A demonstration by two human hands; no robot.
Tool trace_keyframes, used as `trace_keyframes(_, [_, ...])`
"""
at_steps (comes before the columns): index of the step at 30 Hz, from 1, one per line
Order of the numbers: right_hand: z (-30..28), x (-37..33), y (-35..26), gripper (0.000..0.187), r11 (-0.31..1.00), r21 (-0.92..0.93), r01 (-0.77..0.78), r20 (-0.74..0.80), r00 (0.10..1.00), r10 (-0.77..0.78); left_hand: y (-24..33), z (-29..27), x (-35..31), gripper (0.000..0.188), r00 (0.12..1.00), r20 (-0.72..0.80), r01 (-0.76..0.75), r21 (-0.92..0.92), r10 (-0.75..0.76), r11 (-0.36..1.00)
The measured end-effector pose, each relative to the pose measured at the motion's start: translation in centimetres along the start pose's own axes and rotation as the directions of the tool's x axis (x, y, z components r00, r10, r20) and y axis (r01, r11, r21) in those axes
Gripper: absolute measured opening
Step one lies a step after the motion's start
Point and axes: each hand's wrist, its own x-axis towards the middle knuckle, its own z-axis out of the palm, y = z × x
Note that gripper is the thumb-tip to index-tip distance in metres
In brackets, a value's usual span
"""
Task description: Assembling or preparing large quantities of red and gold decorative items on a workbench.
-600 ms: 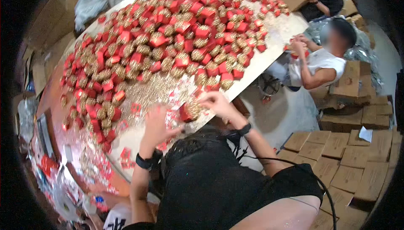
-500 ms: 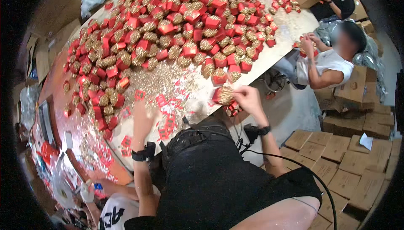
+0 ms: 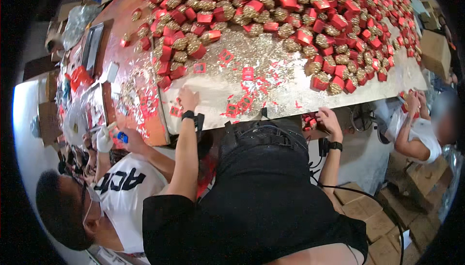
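Note:
My left hand [image 3: 188, 99] is low over the near left part of the table, its fingers curled in on a small red card that shows only partly at their tips. Another red card [image 3: 175, 111] lies just below these fingers. At the table's near edge, on the right, my right hand [image 3: 330, 120] has its fingers bent and apart, with nothing seen in them. Beside its fingertips, lower than the tabletop, are small red-and-gold pieces [image 3: 309, 121]; what holds them is hidden. A large heap of red boxes with bumpy gold tops [image 3: 286, 3] covers the far side of the table.
Loose red cards [image 3: 243, 103], red scraps and gold bits litter the table [image 3: 213, 115]. A person in a white shirt [image 3: 131, 182] works close on my left; another [image 3: 416, 136] sits at the right. Cartons [image 3: 373, 216] stand on the floor at lower right, near a black cable [image 3: 361, 193].
The view has swung left. My right hand has let go of the red-and-gold box and moved lower, below the table edge. My left hand has come down onto the red cards nearby.

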Motion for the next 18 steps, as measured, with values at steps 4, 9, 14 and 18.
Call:
trace_keyframes(4, [1.1, 2.0, -4.5, 0.029, 0.824, -0.474, 0.310, 0.046, 0.943, -0.329, 3.1, -0.7, -1.4, 0.063, 0.986, -0.116, -0.144, -0.245, 0.119, 0.959])
trace_keyframes(9, [4.9, 2.9, -9.0, 0.028, 0.779, -0.480, 0.404, 0.130, 0.911, -0.392, 4.6, -2.0, -3.9, 0.061, 0.950, -0.312, -0.023, -0.085, -0.005, 0.996])
trace_keyframes(14, [7.4, 3.4, -9.7, 0.028, 0.759, -0.508, 0.408, 0.367, 0.899, -0.238, 6.0, -3.2, -3.2, 0.054, 0.993, 0.033, 0.117, -0.076, -0.115, 0.990])
trace_keyframes(18, [8.0, 4.1, -10.2, 0.027, 0.737, -0.515, 0.437, 0.428, 0.876, -0.221, 6.7, -3.4, -4.0, 0.047, 0.991, -0.126, 0.038, -0.101, -0.051, 0.994])
